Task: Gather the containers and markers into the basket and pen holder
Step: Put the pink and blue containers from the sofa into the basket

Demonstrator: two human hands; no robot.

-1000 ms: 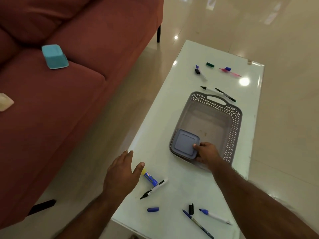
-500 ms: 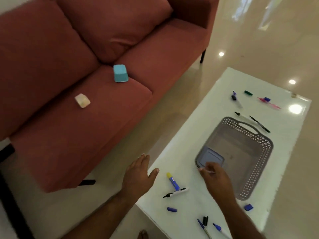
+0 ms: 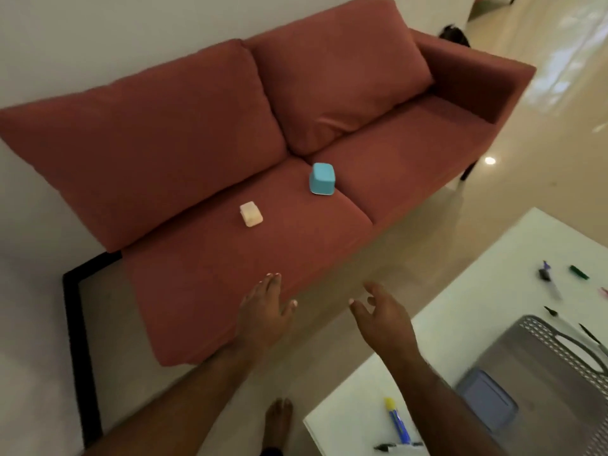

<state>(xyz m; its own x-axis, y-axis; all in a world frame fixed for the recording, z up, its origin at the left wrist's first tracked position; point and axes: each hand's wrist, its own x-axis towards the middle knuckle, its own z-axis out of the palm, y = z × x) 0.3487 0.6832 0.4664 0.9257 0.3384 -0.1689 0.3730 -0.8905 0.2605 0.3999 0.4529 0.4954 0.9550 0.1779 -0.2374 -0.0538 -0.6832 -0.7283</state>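
A turquoise container [image 3: 322, 178] lies upside down on the red sofa's seat, and a small cream container [image 3: 251, 214] sits to its left. My left hand [image 3: 265, 315] and my right hand [image 3: 383, 319] both reach toward the sofa, fingers apart, holding nothing. On the white table at the lower right stands a grey perforated basket [image 3: 559, 348] with a blue-grey lidded container [image 3: 487, 398] in its near corner. A blue and yellow marker [image 3: 396, 419] and a black and white marker [image 3: 399, 447] lie on the table near me. No pen holder is in view.
The red sofa [image 3: 296, 153] stands against a white wall. The white table [image 3: 460, 291] holds more pens and caps at its far end, among them a green cap [image 3: 579, 272]. A black frame [image 3: 80, 357] rests on the floor left of the sofa. My bare foot [image 3: 278, 422] stands between sofa and table.
My view has swung left from the table to the sofa. My right hand let go of the blue-grey container, now in the basket, and both hands moved toward the sofa.
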